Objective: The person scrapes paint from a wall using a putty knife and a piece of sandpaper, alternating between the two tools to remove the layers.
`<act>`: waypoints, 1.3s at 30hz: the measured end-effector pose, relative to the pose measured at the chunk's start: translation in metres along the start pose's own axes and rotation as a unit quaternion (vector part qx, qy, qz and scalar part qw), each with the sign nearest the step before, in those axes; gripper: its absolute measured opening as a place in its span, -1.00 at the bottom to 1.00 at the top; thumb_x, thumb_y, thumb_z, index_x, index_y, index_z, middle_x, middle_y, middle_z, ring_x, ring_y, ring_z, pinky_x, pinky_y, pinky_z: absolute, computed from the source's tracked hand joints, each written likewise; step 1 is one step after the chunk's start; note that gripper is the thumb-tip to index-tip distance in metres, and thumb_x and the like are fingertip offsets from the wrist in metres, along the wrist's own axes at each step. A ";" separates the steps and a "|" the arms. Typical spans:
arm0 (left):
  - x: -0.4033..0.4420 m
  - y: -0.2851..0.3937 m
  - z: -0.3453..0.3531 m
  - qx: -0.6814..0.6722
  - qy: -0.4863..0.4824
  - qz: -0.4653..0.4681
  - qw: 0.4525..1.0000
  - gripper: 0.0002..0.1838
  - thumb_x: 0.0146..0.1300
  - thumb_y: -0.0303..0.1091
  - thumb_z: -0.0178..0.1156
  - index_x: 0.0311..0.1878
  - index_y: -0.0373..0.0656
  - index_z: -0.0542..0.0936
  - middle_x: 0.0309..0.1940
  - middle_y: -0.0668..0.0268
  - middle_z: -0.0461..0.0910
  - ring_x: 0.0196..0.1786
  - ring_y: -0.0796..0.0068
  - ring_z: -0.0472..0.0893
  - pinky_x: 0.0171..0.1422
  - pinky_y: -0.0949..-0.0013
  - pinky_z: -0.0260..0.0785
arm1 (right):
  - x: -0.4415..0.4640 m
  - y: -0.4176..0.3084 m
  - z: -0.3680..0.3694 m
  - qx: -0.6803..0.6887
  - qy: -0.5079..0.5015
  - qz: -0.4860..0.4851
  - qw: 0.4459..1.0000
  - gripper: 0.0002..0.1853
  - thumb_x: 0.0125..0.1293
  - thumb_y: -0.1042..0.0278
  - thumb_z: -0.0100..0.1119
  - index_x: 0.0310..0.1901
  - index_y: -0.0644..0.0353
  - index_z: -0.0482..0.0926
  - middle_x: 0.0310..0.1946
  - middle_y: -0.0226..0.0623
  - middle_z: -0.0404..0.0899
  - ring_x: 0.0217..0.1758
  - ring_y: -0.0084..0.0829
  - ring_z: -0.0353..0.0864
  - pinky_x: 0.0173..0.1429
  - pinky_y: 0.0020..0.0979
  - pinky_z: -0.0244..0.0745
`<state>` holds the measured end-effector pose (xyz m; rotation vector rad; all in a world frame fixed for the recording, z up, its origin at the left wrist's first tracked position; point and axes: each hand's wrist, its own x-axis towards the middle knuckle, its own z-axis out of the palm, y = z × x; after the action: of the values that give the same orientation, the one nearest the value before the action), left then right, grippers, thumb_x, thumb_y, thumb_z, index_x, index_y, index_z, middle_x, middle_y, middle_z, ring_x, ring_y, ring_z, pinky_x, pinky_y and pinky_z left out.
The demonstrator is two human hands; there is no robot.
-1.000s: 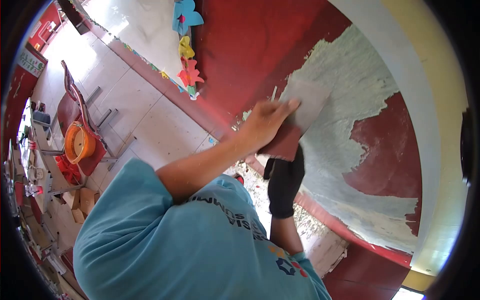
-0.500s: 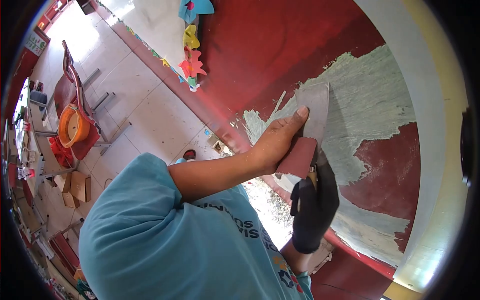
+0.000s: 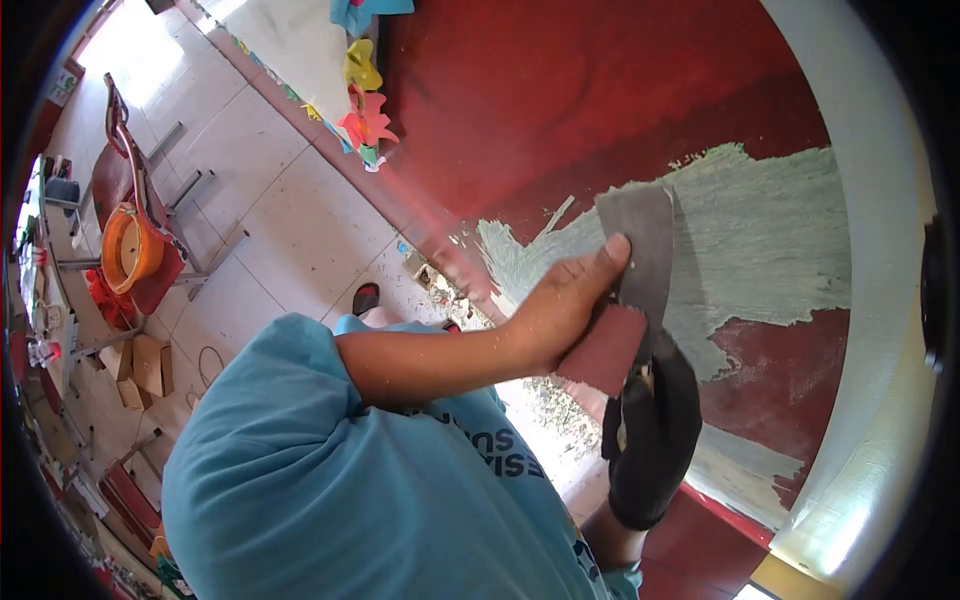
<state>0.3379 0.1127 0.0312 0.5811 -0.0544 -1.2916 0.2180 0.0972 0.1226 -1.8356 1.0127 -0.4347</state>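
Note:
My bare left hand (image 3: 570,308) is closed round a reddish-brown sheet (image 3: 606,350) that looks like sandpaper, its thumb lying on the metal blade of a scraper (image 3: 645,245). In my right hand (image 3: 655,430), which wears a black glove, is the scraper's handle, mostly hidden by the fingers. The blade points up the view, over a rough grey-green patch (image 3: 760,235) on the red wall (image 3: 600,90). Whether the blade touches the wall, I cannot tell.
Debris (image 3: 560,415) lies along the wall's foot. To the left, an orange basin (image 3: 132,248) rests on a red chair (image 3: 115,190), with a cardboard box (image 3: 150,368) on the tiled floor (image 3: 290,225). Paper flowers (image 3: 367,118) edge a white board. A pale curved border is at right.
Both hands and the scraper have shifted right and down in the view from half a second ago. The camera view has also turned, and more of a sandalled foot shows.

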 end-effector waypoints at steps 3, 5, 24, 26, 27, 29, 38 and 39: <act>0.002 0.010 -0.002 -0.075 -0.024 0.031 0.996 -0.49 0.25 0.20 -0.05 -0.27 -0.12 0.49 -0.41 0.39 0.53 -0.42 0.68 0.51 -0.37 0.58 0.38 | 0.012 -0.001 0.012 0.053 -0.031 0.010 0.998 -0.62 0.18 0.55 -0.08 0.07 0.36 0.38 -0.47 -0.38 0.44 -0.65 -0.72 0.30 -0.62 -0.66 0.18; 0.002 -0.004 -0.007 -0.076 -0.014 -0.025 0.997 -0.48 0.27 0.19 -0.09 -0.12 -0.13 0.46 -0.33 0.35 0.52 -0.32 0.61 0.51 -0.26 0.50 0.42 | 0.001 0.004 0.017 0.079 0.022 0.054 0.995 -0.64 0.19 0.55 -0.07 0.05 0.35 0.38 -0.51 -0.39 0.43 -0.66 -0.73 0.28 -0.63 -0.65 0.15; 0.011 -0.048 -0.075 0.010 0.023 -0.119 0.993 -0.53 0.26 0.15 -0.02 -0.26 -0.13 0.51 -0.53 0.38 0.51 -0.57 0.65 0.49 -0.55 0.56 0.34 | 0.005 0.097 0.040 0.086 -0.032 0.160 0.983 -0.67 0.27 0.45 -0.05 0.06 0.32 0.39 -0.51 -0.44 0.41 -0.70 -0.78 0.21 -0.66 -0.67 0.07; 0.015 -0.045 -0.079 0.059 0.042 -0.091 0.993 -0.53 0.27 0.14 -0.02 -0.30 -0.14 0.51 -0.56 0.39 0.49 -0.58 0.68 0.46 -0.55 0.57 0.31 | 0.004 0.103 0.041 0.020 -0.037 0.096 0.994 -0.68 0.29 0.40 -0.04 0.06 0.32 0.39 -0.54 -0.46 0.40 -0.71 -0.77 0.20 -0.67 -0.67 0.08; 0.016 -0.044 -0.080 0.106 0.058 -0.074 0.990 -0.52 0.27 0.13 -0.02 -0.35 -0.16 0.51 -0.59 0.40 0.46 -0.59 0.71 0.44 -0.56 0.57 0.27 | 0.004 0.106 0.044 0.025 -0.036 0.103 0.994 -0.68 0.29 0.40 -0.04 0.06 0.32 0.39 -0.54 -0.46 0.40 -0.71 -0.77 0.20 -0.67 -0.67 0.08; 0.016 -0.043 -0.080 0.078 0.062 -0.066 0.993 -0.55 0.27 0.10 0.01 -0.43 -0.14 0.49 -0.64 0.44 0.41 -0.61 0.74 0.38 -0.58 0.58 0.20 | 0.009 0.110 0.047 0.110 -0.014 0.173 0.979 -0.49 -0.02 0.63 0.08 0.08 0.26 0.41 -0.03 -0.01 0.40 0.03 -0.06 0.42 0.06 -0.21 0.36; 0.017 -0.034 -0.091 0.224 0.073 0.010 0.972 -0.57 0.28 0.01 0.06 -0.55 -0.13 0.49 -0.70 0.57 0.32 -0.61 0.81 0.29 -0.57 0.58 0.09 | 0.018 0.165 0.099 -0.066 0.112 -0.234 0.964 -0.70 0.35 0.24 -0.12 -0.04 0.28 0.41 -0.46 -0.44 0.43 -0.65 -0.71 0.30 -0.62 -0.62 0.15; 0.017 -0.029 -0.091 0.216 0.066 -0.003 0.974 -0.54 0.27 0.03 0.07 -0.59 -0.14 0.49 -0.70 0.57 0.31 -0.59 0.78 0.28 -0.55 0.55 0.09 | 0.016 0.172 0.102 -0.062 0.116 -0.236 0.963 -0.70 0.35 0.24 -0.12 -0.04 0.28 0.41 -0.46 -0.44 0.43 -0.65 -0.71 0.30 -0.62 -0.62 0.15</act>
<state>0.3489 0.1269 -0.0641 1.0394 -0.2273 -1.2500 0.2171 0.1096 -0.0774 -2.1797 0.7582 -0.9082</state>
